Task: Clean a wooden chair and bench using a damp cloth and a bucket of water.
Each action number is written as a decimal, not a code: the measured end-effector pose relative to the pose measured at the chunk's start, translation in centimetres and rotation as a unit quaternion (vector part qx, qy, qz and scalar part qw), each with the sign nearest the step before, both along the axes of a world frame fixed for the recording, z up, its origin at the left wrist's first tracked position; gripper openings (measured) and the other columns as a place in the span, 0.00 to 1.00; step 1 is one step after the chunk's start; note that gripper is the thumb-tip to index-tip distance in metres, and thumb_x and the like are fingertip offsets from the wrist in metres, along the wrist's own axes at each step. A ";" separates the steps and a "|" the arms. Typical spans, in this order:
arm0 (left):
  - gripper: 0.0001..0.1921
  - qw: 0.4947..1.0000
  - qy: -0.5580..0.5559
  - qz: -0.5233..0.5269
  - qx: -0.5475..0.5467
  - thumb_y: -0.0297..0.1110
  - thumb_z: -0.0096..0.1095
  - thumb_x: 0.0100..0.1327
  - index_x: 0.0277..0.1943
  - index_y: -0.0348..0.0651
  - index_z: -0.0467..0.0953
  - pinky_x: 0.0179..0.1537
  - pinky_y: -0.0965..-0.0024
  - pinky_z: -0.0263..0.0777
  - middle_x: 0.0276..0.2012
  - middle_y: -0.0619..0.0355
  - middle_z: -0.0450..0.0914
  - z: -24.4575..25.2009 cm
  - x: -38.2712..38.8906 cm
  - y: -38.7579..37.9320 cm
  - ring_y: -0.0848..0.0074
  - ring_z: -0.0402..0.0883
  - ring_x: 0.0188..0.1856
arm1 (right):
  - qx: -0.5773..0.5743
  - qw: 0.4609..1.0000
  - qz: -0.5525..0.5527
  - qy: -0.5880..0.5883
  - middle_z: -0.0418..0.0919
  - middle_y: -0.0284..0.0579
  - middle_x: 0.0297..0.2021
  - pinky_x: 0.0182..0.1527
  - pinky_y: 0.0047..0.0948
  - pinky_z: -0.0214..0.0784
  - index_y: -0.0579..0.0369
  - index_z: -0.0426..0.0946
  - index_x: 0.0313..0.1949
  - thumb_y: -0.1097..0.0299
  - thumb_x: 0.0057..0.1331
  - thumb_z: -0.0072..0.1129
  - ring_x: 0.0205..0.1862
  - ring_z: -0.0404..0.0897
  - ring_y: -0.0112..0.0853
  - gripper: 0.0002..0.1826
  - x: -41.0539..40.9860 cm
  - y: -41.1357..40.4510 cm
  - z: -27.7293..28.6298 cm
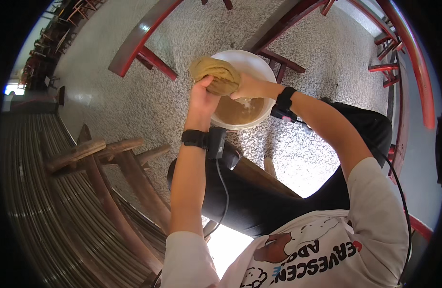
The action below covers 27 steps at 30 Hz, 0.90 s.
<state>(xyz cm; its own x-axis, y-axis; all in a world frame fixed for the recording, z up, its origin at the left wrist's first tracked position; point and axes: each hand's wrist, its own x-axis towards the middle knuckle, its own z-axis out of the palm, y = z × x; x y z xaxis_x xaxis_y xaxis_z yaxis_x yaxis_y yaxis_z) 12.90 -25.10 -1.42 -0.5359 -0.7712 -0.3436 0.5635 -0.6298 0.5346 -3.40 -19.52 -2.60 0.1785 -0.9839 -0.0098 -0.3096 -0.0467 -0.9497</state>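
Observation:
A folded, wet-looking yellow-brown cloth (pixel 215 72) is held between my two hands above the left part of a white bucket (pixel 258 59). My left hand (pixel 203 95) grips it from the near left side, thumb over its fold. My right hand (pixel 248 86) is against its right side, with the fingers partly hidden by the cloth. Murky brown water (pixel 239 111) stands in the bucket, its surface disturbed below my right hand. Each wrist wears a black strap with a small device.
Red-edged wooden benches (pixel 145 32) stand beyond the bucket on the speckled floor (pixel 163 100). At lower left, a rough wooden frame (pixel 123 158) is beside a ribbed surface (pixel 30 180). A wooden seat (pixel 264 176) shows between my legs.

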 end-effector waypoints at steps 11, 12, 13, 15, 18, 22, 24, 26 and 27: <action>0.27 0.985 0.092 -0.133 0.060 0.35 0.52 0.63 0.62 0.32 0.57 0.66 0.45 0.54 0.61 0.43 0.61 2.5 1.3 0.5 0.52 0.59 0.65 | -0.083 0.917 -0.154 0.357 0.78 0.49 0.43 0.47 0.42 0.69 0.47 0.70 0.49 0.60 0.47 0.69 0.48 0.75 0.47 0.28 -4.2 0.5 5.8; 0.26 0.980 0.099 -0.121 0.125 0.38 0.50 0.65 0.62 0.35 0.57 0.66 0.45 0.54 0.61 0.45 0.62 3.5 0.8 1.0 0.54 0.59 0.65 | -0.157 0.906 -0.148 0.364 0.77 0.47 0.45 0.47 0.41 0.70 0.46 0.70 0.48 0.61 0.49 0.67 0.48 0.75 0.45 0.26 -4.9 0.6 5.8; 0.25 0.970 0.105 -0.107 0.190 0.41 0.47 0.67 0.63 0.38 0.58 0.65 0.45 0.54 0.61 0.46 0.62 4.0 0.3 1.4 0.57 0.59 0.65 | -0.230 0.890 -0.140 0.368 0.76 0.45 0.47 0.47 0.40 0.70 0.46 0.70 0.47 0.62 0.50 0.66 0.49 0.75 0.44 0.24 -5.1 0.7 6.0; 0.26 0.980 0.111 -0.127 0.103 0.45 0.45 0.68 0.63 0.39 0.58 0.64 0.46 0.57 0.61 0.47 0.62 4.0 0.0 1.6 0.57 0.60 0.65 | -0.300 0.851 -0.107 0.418 0.74 0.43 0.50 0.47 0.39 0.70 0.46 0.70 0.46 0.65 0.52 0.62 0.50 0.75 0.43 0.21 -4.6 0.9 7.0; 0.28 0.987 0.092 -0.131 0.001 0.51 0.43 0.69 0.64 0.41 0.58 0.63 0.47 0.61 0.62 0.48 0.62 3.5 -0.7 1.5 0.57 0.62 0.64 | -0.413 0.784 -0.034 0.462 0.72 0.38 0.53 0.48 0.35 0.72 0.47 0.71 0.46 0.71 0.54 0.57 0.51 0.74 0.40 0.18 -3.3 0.8 8.9; 0.27 0.993 0.043 -0.109 -0.009 0.53 0.41 0.69 0.63 0.44 0.62 0.58 0.55 0.69 0.59 0.52 0.68 3.2 -0.2 0.5 0.62 0.70 0.60 | -0.480 0.754 0.024 0.447 0.70 0.39 0.56 0.47 0.36 0.72 0.47 0.71 0.47 0.74 0.55 0.54 0.52 0.74 0.40 0.18 -2.2 0.8 9.0; 0.23 0.996 0.030 -0.075 -0.040 0.49 0.43 0.69 0.60 0.44 0.64 0.56 0.57 0.70 0.57 0.53 0.71 3.0 -0.2 0.4 0.64 0.72 0.58 | -0.465 0.771 -0.012 0.434 0.72 0.40 0.54 0.47 0.35 0.72 0.48 0.72 0.47 0.74 0.54 0.56 0.51 0.75 0.40 0.18 -2.2 0.9 8.8; 0.20 0.996 0.017 -0.044 -0.070 0.45 0.46 0.69 0.57 0.43 0.67 0.54 0.60 0.72 0.54 0.54 0.73 2.9 -0.3 0.4 0.65 0.74 0.55 | -0.448 0.787 -0.049 0.422 0.73 0.40 0.53 0.47 0.34 0.73 0.49 0.72 0.46 0.73 0.53 0.57 0.49 0.76 0.39 0.19 -2.4 1.0 8.3; 0.17 0.993 -0.009 -0.001 -0.116 0.39 0.48 0.67 0.55 0.42 0.67 0.53 0.61 0.72 0.51 0.54 0.73 3.2 -0.4 0.3 0.66 0.74 0.53 | -0.365 0.833 -0.069 0.409 0.76 0.44 0.48 0.45 0.37 0.72 0.50 0.71 0.48 0.71 0.53 0.59 0.46 0.77 0.42 0.20 -2.5 1.0 7.7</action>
<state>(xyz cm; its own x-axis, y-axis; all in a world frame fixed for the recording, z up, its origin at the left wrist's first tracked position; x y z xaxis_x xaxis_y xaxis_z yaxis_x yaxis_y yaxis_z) 12.46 -24.78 1.82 -0.5331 -0.8294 -0.1672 0.5507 -0.4902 0.6756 -5.87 -18.54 5.14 0.2914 -0.7914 0.5374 -0.8896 -0.4307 -0.1520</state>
